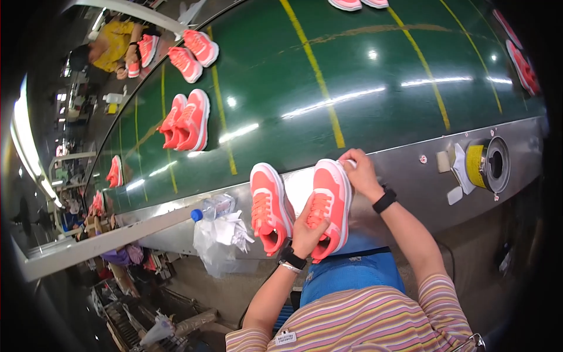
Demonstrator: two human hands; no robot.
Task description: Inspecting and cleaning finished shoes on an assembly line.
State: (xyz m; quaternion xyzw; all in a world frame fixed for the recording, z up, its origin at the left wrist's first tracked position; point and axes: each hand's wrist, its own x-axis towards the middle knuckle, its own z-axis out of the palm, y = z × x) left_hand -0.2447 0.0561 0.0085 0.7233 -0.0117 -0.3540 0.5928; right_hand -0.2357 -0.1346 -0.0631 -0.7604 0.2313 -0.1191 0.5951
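Two coral sneakers with white soles stand side by side on the metal ledge in front of me, toes pointing away. My left hand (308, 236) grips the right-hand sneaker (327, 189) around its laces and inner side. At that shoe's toe, the fingers of my right hand (361, 174) are pinched together against the outer edge of the sole; whatever they hold is too small to make out. The left-hand sneaker (265, 190) is untouched, just left of my left hand. Something white and flat, perhaps paper (299, 186), lies between the two shoes.
A green conveyor belt (264, 111) with yellow lines runs beyond the metal ledge (404, 167), carrying pairs of coral sneakers (192, 121). Right: an open tin (495, 164), white scraps (460, 170). Left: a plastic bottle (217, 206), crumpled paper (231, 230), a bag. Across the belt, a person (114, 44) handles shoes.
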